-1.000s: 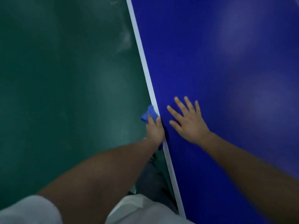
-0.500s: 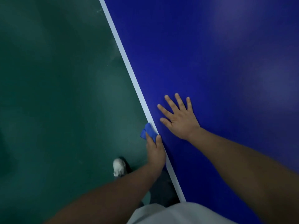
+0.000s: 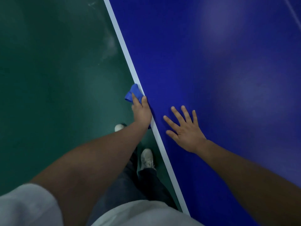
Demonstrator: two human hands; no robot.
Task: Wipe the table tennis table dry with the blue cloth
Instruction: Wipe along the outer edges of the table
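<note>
Head view, looking down along the side of the bench. No containers in view. Far left: dark green floor (image 3: 48, 79), scuffed pale near the top by the bench edge. At lower left a white short sleeve (image 3: 24, 204) covers the upper part of the left arm, which runs bare up and to the right toward the bench edge. Below that arm, two pale sneakers stand on the floor: one (image 3: 118, 127) mostly hidden behind the forearm, the other (image 3: 147, 158) just beside the bench edge, with dark trouser legs (image 3: 146, 181) above it. Left hand (image 3: 141, 111) sits at the edge, thumb on top over the white border line (image 3: 123, 46), fingers curled down over the side; grip clenched on the blue cloth (image 3: 132, 93). The cloth is bunched, pressed against the bench's rim and sticking out ahead of the fingers, partly hanging off on the floor side; how much lies under the palm cannot be told. Next right: blue table tennis bench top (image 3: 203, 62), with soft pale glare patches toward the right. Right hand (image 3: 185, 129) lies flat, palm down, on the blue surface near the left hand but apart from it, fingers spread and pointing up-left; grip released, holding nothing. Right forearm extends bare to the lower right corner. A white shirt hem (image 3: 143, 214) crosses the bottom.
</note>
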